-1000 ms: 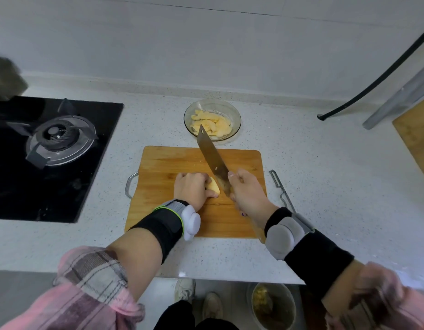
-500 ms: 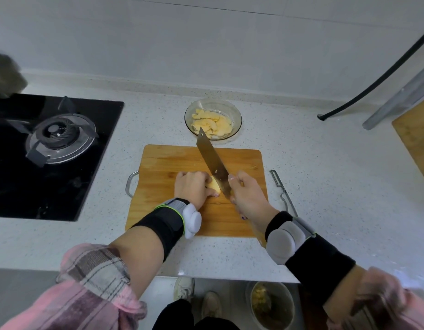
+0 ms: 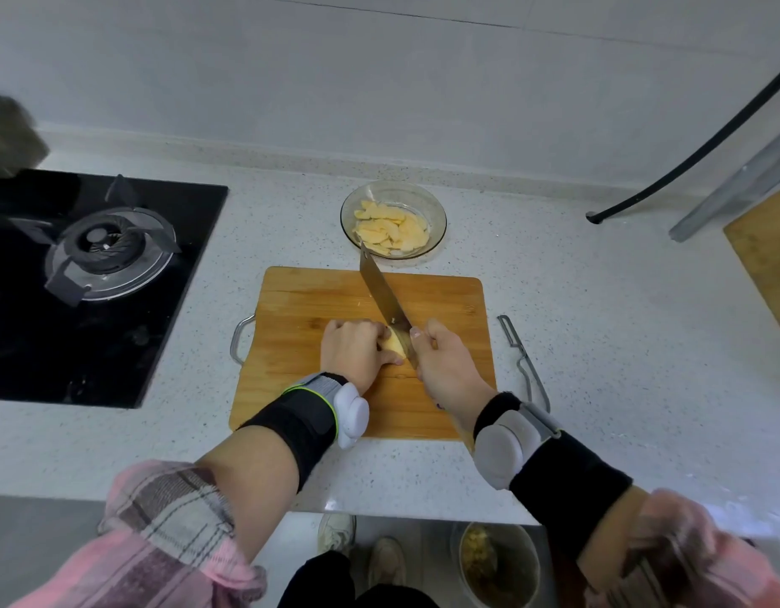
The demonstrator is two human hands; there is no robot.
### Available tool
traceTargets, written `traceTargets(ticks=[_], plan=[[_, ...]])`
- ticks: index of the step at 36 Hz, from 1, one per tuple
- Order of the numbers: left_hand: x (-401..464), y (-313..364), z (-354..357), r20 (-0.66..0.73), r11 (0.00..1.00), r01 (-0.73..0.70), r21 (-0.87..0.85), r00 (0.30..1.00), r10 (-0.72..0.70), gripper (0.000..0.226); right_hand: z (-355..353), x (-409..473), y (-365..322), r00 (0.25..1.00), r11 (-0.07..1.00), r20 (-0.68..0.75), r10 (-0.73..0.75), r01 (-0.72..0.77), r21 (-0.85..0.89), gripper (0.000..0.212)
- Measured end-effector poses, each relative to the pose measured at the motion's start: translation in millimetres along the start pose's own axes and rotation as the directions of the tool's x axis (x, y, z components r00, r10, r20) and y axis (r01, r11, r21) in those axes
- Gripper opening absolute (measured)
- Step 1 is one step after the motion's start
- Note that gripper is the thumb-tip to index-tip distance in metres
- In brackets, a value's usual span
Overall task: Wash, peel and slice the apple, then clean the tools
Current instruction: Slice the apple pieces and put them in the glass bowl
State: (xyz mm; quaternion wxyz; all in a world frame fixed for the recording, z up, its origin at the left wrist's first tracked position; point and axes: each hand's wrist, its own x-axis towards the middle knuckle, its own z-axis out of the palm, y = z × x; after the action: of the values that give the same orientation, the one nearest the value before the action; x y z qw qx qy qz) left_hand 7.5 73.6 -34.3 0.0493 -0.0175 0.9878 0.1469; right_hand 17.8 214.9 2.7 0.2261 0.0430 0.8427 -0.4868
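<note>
Slicing step in hand. My left hand (image 3: 353, 355) is curled over the last peeled apple piece (image 3: 396, 344), pinning it to the cutting board (image 3: 300, 309) near the board's middle; fingers tucked, thumb low along the near side. My right hand (image 3: 441, 362) is wrapped round the knife (image 3: 381, 291) handle, blade angled away toward the far-left, tip reaching just short of the glass bowl (image 3: 436, 212), edge sitting on the right side of the apple piece. Bowl already holds a pile of slices, so I judge slicing is nearly done. To do this well: keep left knuckles forward and fingertips back (the thumb looks closest to the edge, I'd pull it in), cut straight down with a slight forward push, thin even slices, walk the left hand back after each. The piece is small and likely slippery, so light pressure, no rocking. Peeler (image 3: 522, 357) lies on the counter (image 3: 598, 344) just right of the board, untouched; it gets washed later with knife and board.
</note>
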Motion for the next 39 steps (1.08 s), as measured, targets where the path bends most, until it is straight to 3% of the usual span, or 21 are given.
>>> traceTargets(ticks=[11,15,17,26,39], plan=[[-10,-9,14,-0.077,0.985,-0.172,-0.022,0.982,0.17,0.041,4,6,4,0.999,0.999,-0.006,0.036,-0.036,0.029,0.033],[-16,-22,26,-0.267,0.935,-0.355,-0.014,0.902,0.338,0.024,2,6,2,0.998,0.998,0.001,0.06,-0.06,0.03,0.033],[-18,-26,29,-0.32,0.905,-0.426,0.013,0.855,0.408,0.028,0,5,1,0.998,0.997,0.022,0.057,-0.058,0.043,0.031],[-10,-33,33,-0.258,0.848,-0.516,0.117,0.809,0.528,0.039,-7,0,-2,0.999,0.994,0.02,0.04,-0.042,0.097,0.033],[-12,-36,36,-0.288,0.806,-0.561,0.186,0.753,0.591,0.04,-13,-8,-5,0.999,0.998,0.028,0.019,-0.021,0.065,0.032]])
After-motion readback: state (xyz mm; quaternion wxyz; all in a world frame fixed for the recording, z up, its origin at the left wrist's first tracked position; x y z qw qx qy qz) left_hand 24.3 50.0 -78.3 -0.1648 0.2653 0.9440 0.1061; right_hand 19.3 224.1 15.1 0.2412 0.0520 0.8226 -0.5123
